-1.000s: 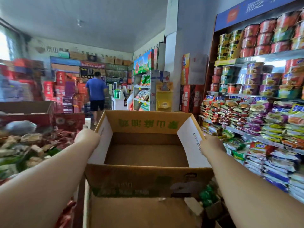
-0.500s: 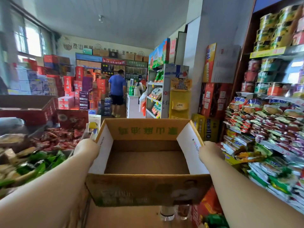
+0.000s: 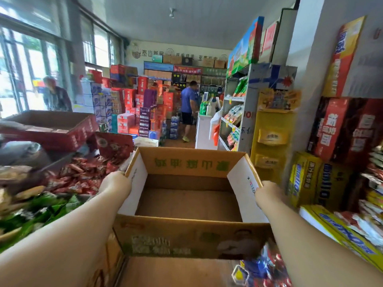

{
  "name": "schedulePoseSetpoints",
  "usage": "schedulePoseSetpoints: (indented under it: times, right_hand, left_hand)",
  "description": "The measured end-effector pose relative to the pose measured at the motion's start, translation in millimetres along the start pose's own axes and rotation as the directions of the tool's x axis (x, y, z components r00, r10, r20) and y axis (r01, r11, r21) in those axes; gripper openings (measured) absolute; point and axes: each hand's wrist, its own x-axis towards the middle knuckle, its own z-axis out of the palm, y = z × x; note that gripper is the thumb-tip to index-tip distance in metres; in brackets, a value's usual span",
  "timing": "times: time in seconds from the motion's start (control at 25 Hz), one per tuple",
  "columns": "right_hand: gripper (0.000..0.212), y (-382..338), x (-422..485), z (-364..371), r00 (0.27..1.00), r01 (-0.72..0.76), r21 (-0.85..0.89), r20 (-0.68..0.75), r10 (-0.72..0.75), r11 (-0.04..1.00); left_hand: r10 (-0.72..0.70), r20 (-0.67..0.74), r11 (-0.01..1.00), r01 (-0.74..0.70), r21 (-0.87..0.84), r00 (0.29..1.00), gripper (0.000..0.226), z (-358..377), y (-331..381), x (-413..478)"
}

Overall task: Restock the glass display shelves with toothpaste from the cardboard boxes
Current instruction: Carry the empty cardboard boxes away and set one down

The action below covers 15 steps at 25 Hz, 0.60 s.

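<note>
- Our left hand (image 3: 116, 183) grips the left flap of the cardboard box (image 3: 192, 206).
- Our right hand (image 3: 267, 193) grips the right flap.
- We hold the open box up in front of us.
- We see nothing inside.

Bright daylight from blown-out windows (image 3: 24, 65) at left, motion blur at edges, wide-angle bending.

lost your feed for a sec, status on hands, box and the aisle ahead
Left hand and right hand each shut on a side flap of the cardboard box. Box open, empty, no toothpaste. Person in blue stands far down the aisle.
</note>
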Motion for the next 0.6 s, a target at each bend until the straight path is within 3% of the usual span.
schedulePoseSetpoints:
  times: [0.24,0.6]
  right_hand:
    - [0.023,-85.8,129.6,90.4,0.999,0.014,0.098,0.029,-0.017,0.995]
    - [0.032,-227.5,348.5,205.6,0.997,-0.019,0.012,0.079,0.018,1.0]
  left_hand:
    - [0.021,-0.072,1.0,-0.021,0.005,0.997,0.028,57.9,42.3,133.0]
    - [0.019,-0.025,1.0,-0.019,0.022,0.999,0.025,172.6,127.7,398.5]
